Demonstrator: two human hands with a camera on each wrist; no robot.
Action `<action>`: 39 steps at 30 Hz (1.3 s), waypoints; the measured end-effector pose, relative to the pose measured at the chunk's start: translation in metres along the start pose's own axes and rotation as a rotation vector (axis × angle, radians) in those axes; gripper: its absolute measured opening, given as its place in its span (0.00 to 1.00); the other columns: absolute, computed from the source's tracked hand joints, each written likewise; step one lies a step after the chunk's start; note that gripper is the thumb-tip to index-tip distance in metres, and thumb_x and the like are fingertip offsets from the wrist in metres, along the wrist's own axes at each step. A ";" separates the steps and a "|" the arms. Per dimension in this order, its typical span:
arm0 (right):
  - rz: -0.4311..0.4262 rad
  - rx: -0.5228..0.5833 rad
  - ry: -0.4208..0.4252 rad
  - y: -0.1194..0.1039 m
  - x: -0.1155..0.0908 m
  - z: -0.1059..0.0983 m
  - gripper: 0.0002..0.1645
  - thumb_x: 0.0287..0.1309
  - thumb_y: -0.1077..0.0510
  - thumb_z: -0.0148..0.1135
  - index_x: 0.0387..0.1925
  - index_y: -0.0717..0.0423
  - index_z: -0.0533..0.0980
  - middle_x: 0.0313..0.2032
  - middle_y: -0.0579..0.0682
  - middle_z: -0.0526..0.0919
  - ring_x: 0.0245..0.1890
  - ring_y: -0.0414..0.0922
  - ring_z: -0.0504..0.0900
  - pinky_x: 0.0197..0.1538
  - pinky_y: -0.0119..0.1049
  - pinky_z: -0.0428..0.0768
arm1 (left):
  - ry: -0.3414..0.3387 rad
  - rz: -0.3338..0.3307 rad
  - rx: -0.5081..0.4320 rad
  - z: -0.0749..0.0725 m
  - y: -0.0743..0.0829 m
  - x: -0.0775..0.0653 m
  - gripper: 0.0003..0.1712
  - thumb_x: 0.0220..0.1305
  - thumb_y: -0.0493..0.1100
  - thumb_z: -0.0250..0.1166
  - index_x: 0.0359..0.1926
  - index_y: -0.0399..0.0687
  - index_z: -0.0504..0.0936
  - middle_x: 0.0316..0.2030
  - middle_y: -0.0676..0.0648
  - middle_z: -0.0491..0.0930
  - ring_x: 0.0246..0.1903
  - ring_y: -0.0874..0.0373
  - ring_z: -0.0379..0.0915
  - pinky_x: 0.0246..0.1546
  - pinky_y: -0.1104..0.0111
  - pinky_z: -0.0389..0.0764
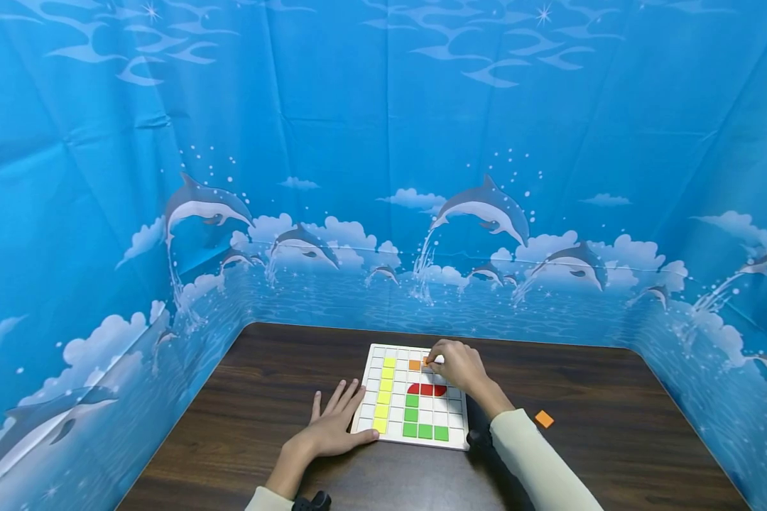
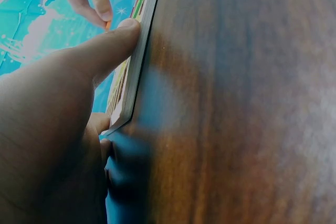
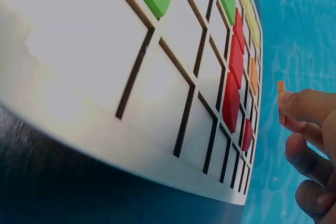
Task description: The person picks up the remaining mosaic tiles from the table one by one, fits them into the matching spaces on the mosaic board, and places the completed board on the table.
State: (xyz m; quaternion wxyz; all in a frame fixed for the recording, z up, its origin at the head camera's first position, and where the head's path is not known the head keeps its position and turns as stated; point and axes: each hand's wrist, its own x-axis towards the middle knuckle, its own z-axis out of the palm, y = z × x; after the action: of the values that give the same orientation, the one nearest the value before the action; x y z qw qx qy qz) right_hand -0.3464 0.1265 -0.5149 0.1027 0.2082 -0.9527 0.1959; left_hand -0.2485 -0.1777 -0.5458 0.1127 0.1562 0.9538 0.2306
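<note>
A white grid board [image 1: 393,426] lies on the table with coloured tiles in its squares. Yellow tiles [image 1: 383,397] form a column on its left, green tiles [image 1: 411,414] make an L shape, and red tiles [image 1: 427,389] run in a row above. One orange tile [image 1: 414,365] sits in the grid near the far side. Just right of it, my right hand [image 1: 458,363] pinches another orange tile [image 3: 281,86] between thumb and fingers, held off the board in the right wrist view. My left hand [image 1: 334,428] lies spread at the board's left edge, its thumb touching the near corner.
A loose orange tile [image 1: 545,419] lies on the dark wooden table [image 1: 613,426], right of the board beside my right sleeve. A blue dolphin-print curtain [image 1: 383,177] closes off the back and both sides.
</note>
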 end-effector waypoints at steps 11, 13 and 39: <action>0.034 -0.037 -0.015 -0.001 0.007 0.011 0.03 0.63 0.54 0.78 0.37 0.40 0.92 0.49 0.43 0.91 0.24 0.36 0.76 0.22 0.30 0.68 | 0.000 -0.010 0.001 0.001 -0.001 0.001 0.60 0.67 0.78 0.62 0.87 0.54 0.52 0.87 0.47 0.45 0.87 0.42 0.34 0.78 0.28 0.28; 0.043 -0.046 -0.019 -0.002 0.007 0.013 0.03 0.63 0.54 0.78 0.37 0.40 0.92 0.49 0.43 0.91 0.23 0.35 0.74 0.22 0.31 0.67 | 0.003 -0.007 0.000 0.000 0.000 0.000 0.60 0.67 0.77 0.62 0.87 0.53 0.52 0.87 0.47 0.45 0.87 0.41 0.35 0.78 0.28 0.28; -0.013 -0.042 -0.102 0.001 -0.002 0.012 0.05 0.70 0.56 0.71 0.41 0.44 0.91 0.50 0.44 0.88 0.40 0.44 0.86 0.33 0.37 0.78 | -0.002 -0.005 0.012 -0.002 0.002 -0.001 0.59 0.68 0.77 0.62 0.87 0.53 0.52 0.87 0.46 0.46 0.87 0.41 0.35 0.78 0.28 0.28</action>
State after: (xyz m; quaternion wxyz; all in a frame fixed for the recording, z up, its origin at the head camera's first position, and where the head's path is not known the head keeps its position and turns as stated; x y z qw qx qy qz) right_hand -0.3465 0.1228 -0.5266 0.0596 0.2219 -0.9593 0.1645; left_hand -0.2477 -0.1769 -0.5424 0.1130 0.1549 0.9554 0.2245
